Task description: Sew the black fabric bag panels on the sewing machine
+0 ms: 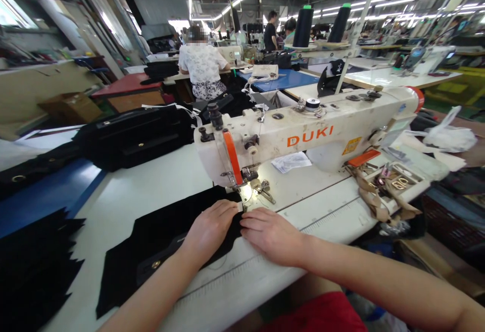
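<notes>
A black fabric piece (151, 231) lies flat on the white sewing table, its right end at the needle area of the white sewing machine (314, 135). My left hand (212, 226) rests on this end with fingers pressed together, a small white tag (240, 206) at its fingertips. Just to the right, my right hand (267, 233) has its fingers together and bent on the fabric's edge, below the lit presser foot. Under my left forearm, a black flap with a gold-coloured snap (156, 265) shows on the fabric.
Stacked black pieces (34, 271) lie at the left, with black bags (136, 137) behind. A tray (401, 183) of metal rings and tan straps sits at the right. A person (202, 64) sits farther back.
</notes>
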`<action>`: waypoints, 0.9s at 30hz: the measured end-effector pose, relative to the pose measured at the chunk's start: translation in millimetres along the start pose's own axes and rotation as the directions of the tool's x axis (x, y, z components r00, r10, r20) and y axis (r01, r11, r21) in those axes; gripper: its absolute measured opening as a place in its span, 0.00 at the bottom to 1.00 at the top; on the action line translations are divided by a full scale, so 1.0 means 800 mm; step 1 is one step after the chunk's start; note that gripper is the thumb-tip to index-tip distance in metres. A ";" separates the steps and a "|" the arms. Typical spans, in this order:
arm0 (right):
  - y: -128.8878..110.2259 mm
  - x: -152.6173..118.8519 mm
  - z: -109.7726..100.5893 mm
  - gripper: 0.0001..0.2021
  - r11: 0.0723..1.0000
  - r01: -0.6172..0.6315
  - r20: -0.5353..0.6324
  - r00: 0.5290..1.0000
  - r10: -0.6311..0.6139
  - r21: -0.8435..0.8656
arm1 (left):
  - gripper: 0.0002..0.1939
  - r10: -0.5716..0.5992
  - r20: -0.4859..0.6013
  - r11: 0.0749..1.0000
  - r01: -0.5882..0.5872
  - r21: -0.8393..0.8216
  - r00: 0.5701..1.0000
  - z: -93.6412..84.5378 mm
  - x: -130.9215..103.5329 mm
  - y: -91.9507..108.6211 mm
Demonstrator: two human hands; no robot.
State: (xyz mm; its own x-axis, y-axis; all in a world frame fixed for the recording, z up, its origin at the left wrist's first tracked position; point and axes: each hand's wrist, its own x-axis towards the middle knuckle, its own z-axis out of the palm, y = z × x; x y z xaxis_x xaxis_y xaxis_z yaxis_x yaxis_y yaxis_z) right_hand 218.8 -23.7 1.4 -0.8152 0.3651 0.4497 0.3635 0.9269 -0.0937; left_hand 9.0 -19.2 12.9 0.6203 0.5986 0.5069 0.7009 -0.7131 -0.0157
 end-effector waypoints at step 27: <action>0.001 0.000 0.003 0.08 1.000 0.001 0.017 1.000 -0.001 0.002 | 0.14 0.015 -0.033 0.997 -0.012 0.082 0.999 0.000 -0.014 0.006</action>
State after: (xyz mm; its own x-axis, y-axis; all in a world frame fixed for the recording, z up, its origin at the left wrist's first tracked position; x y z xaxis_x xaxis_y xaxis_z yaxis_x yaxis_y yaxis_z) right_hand 218.2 -22.7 -0.6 -0.8231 0.3655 0.4346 0.3617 0.9274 -0.0951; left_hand 5.3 -29.2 6.9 0.6186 0.5759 0.5345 0.7202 -0.6876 -0.0925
